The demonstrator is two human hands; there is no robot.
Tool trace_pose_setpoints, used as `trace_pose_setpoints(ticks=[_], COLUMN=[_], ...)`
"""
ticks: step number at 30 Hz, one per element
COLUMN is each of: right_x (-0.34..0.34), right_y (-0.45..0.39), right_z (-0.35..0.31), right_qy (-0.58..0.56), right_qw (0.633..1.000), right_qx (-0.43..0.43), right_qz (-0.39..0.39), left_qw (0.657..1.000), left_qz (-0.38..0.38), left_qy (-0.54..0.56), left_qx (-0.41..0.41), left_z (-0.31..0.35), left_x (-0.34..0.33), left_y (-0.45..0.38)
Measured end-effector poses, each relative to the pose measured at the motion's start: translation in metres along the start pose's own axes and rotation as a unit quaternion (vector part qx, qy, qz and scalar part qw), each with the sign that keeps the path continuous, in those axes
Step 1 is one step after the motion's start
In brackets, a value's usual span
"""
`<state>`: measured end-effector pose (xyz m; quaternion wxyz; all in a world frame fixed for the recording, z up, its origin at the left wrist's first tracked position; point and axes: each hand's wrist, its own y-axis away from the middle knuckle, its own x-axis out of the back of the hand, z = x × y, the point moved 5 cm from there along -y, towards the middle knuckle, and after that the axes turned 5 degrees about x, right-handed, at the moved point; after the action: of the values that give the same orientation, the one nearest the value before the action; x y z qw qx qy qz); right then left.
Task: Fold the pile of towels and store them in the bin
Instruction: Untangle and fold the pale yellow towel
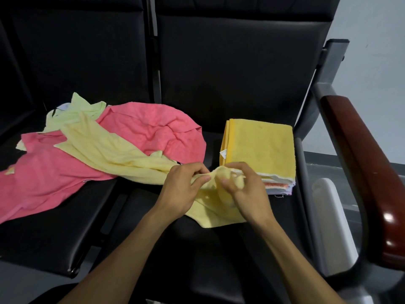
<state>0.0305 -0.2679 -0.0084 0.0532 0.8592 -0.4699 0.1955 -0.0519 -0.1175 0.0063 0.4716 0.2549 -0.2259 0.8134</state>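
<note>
A pale yellow towel stretches from the loose pile on the left to the front of the right seat. My left hand and my right hand both pinch its bunched edge close together. Under it lie a crumpled pink towel and a light green towel. A stack of folded towels, topped by a deeper yellow one, sits on the right seat just behind my right hand. No bin can be made out for certain.
Black padded seats joined in a row hold everything. A dark red wooden armrest on a grey metal frame bounds the right side. A white plastic object stands below the armrest, beside the seat.
</note>
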Motion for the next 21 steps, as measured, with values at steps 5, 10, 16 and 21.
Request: trace_pose_setpoints(ticks=[5, 10, 16, 21], right_x=[-0.010, 0.014, -0.014, 0.017], right_y=[0.002, -0.003, 0.002, -0.002], right_z=[0.002, 0.003, 0.000, 0.004], right_qy=[0.060, 0.050, 0.063, 0.046], right_qw=[0.997, 0.994, 0.995, 0.991], right_qx=[0.041, 0.015, 0.049, 0.007], right_qz=[-0.012, 0.099, -0.058, 0.122], left_qw=[1.000, 1.000, 0.999, 1.000], left_qz=[-0.023, 0.010, -0.032, 0.003], left_qy=[-0.002, -0.013, 0.015, -0.003], left_qx=[0.004, 0.025, -0.013, 0.026], left_z=[0.002, -0.007, 0.008, -0.005], left_x=[-0.004, 0.000, -0.006, -0.001], left_y=[0.001, -0.001, 0.003, -0.002])
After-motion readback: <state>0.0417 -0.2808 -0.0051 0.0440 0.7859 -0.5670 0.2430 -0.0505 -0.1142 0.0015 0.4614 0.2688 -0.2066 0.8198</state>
